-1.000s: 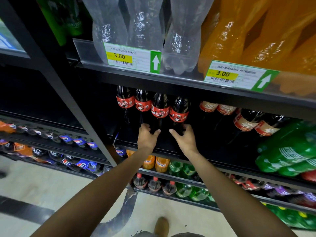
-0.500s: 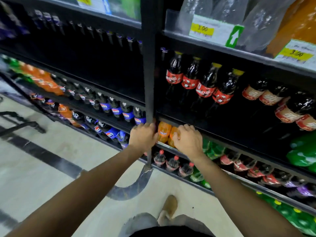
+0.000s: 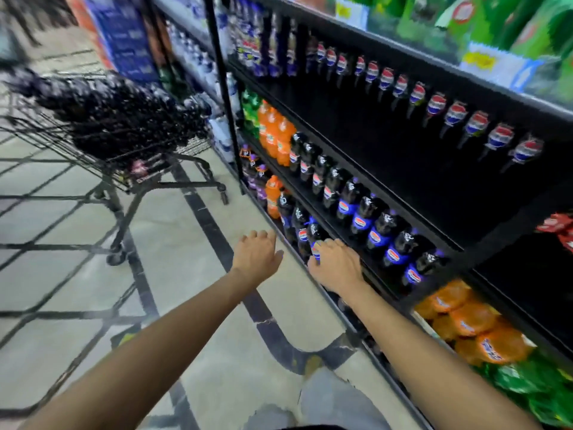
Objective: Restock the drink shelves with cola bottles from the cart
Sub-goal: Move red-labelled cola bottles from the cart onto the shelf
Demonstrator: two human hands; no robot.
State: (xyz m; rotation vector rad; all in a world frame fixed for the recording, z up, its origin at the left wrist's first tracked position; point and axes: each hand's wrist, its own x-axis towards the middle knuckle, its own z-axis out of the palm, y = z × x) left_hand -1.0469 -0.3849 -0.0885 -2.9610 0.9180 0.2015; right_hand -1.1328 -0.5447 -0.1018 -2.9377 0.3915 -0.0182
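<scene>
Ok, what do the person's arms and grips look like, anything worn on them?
Both are bare. The left arm and right arm show no sleeves up to the frame edge, and the left grip and right grip carry no gloves. No watch, band or ring is visible on the sides facing the head camera.

Light: the floor (image 3: 192, 243) was evenly lit; shelf (image 3: 403, 169) recesses were left dark.
Blur: the cart (image 3: 124, 178) was smeared by motion.

A single wide-angle view from the person's head looks forward and down, close over the left hand (image 3: 255, 257) and right hand (image 3: 336, 265), with the shelves (image 3: 356, 179) receding up the right side, the cart (image 3: 124, 169) ahead on the left and the floor (image 3: 186, 243) below.
</scene>
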